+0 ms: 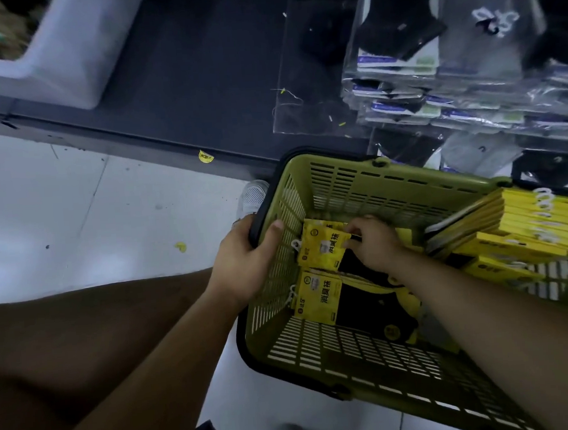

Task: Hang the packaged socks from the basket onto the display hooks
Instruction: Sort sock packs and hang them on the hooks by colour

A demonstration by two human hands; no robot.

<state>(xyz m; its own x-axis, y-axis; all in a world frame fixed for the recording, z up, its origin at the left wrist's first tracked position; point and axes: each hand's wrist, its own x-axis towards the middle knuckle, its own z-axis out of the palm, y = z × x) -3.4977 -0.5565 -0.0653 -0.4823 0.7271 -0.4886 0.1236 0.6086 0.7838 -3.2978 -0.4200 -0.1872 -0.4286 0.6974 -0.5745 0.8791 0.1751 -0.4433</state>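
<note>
An olive-green plastic basket (pixel 357 183) with a black rim stands on the floor below me. Inside lie yellow-carded packs of black socks: one upper pack (pixel 321 249) and one lower pack (pixel 317 299). My left hand (pixel 245 263) grips the basket's left rim, thumb inside. My right hand (pixel 372 242) reaches into the basket and pinches the upper sock pack at its right edge. A row of the same yellow packs (pixel 522 223) hangs on display hooks at the right, over the basket's far corner.
Clear-bagged black and grey socks (pixel 432 56) hang above the basket on the dark shelf unit (pixel 185 88). A pale bin (pixel 66 52) sits at the upper left. My knee (pixel 84 343) and white shoe (pixel 253 196) are left of the basket on the light floor.
</note>
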